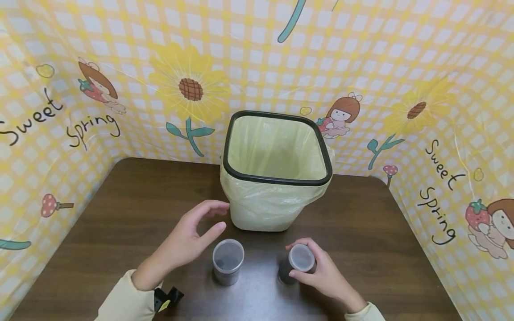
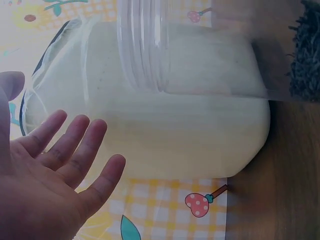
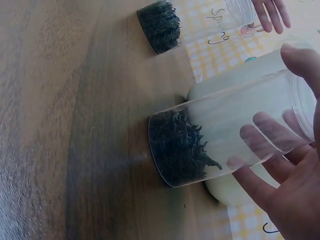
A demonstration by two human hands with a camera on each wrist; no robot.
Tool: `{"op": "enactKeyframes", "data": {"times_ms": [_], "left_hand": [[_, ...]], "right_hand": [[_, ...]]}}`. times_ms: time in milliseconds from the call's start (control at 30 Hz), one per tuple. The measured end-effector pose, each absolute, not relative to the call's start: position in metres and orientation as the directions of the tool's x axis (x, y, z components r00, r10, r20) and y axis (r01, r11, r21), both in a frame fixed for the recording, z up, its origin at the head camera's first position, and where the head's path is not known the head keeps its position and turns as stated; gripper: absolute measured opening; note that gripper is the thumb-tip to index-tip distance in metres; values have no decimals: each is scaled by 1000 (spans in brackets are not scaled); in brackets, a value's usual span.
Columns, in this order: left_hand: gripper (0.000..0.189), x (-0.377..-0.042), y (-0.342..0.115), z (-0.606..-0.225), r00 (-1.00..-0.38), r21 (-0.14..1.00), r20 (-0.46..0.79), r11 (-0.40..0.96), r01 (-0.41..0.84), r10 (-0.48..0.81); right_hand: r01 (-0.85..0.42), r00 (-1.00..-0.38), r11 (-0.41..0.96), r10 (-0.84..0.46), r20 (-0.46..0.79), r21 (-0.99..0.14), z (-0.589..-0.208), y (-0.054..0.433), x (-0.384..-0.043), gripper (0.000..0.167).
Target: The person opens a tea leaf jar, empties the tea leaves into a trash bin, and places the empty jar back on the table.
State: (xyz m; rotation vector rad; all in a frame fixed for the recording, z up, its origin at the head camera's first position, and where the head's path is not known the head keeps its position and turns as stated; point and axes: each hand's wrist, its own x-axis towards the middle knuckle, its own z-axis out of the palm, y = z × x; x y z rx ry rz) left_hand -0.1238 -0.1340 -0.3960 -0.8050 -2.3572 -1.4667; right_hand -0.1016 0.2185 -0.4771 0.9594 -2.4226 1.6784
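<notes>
Two clear cylindrical jars with lids stand near the table's front, dark curled leaves like loose tea in the bottom of each. My right hand (image 1: 321,269) curls round the upper part of the right jar (image 3: 220,135), thumb on one side and fingers on the other. That jar leans slightly in the head view; whether its base touches the table I cannot tell. My left hand (image 1: 186,238) holds nothing, fingers apart and loosely bent, just beyond and left of the left jar (image 1: 227,274). In the left wrist view, this jar (image 2: 215,60) is apart from the fingers (image 2: 82,150).
Behind the jars stands a bin (image 1: 261,209) with a black rim and a pale yellow liner bag. A brown wooden table (image 1: 160,187) lies under everything. Yellow checked cloth (image 1: 257,71) hangs at the back and both sides. A dark strap device (image 1: 166,298) is on my left wrist.
</notes>
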Motion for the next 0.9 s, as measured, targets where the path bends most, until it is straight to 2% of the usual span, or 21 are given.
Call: {"op": "enactKeyframes", "data": {"times_ms": [500, 900], "left_hand": [[42, -119, -128, -389, -795, 740, 481, 316, 594, 369], [48, -117, -118, -380, -790, 734, 464, 326, 596, 400]], "right_hand": [[-453, -847, 138, -377, 376, -881, -468, 217, -102, 53], [-503, -794, -56, -364, 486, -863, -445, 207, -111, 51]]}}
